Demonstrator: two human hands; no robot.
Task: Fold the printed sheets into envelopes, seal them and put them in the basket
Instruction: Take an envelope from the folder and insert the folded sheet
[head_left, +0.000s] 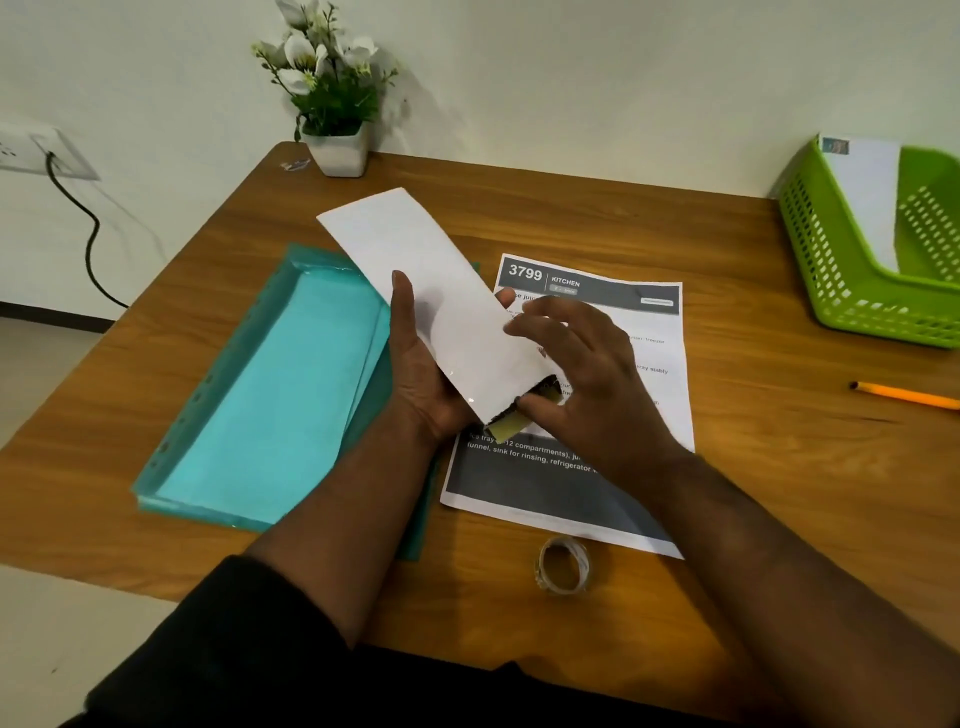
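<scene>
I'm seeing the left hand (423, 374) cupping a long white envelope (436, 301) from below, thumb lying up its smooth face, fingers curling round the far edge. The envelope is tilting up and away over the wood-grain counter (727, 467). The right hand (587, 364) is working at the near open end, fingers spreading loosely, thumb pressing a folded sheet (511, 423) poking out there, dark print and a tan patch showing. A flat printed sheet (660, 332) is lying under the hands. A glossy teal plastic folder (270, 395) is sitting left. A clear tape roll (563, 565) is lying near. The perforated green basket (831, 270) is sitting far right, a white envelope (867, 202) leaning inside. An orange pencil (904, 396) is lying right.
</scene>
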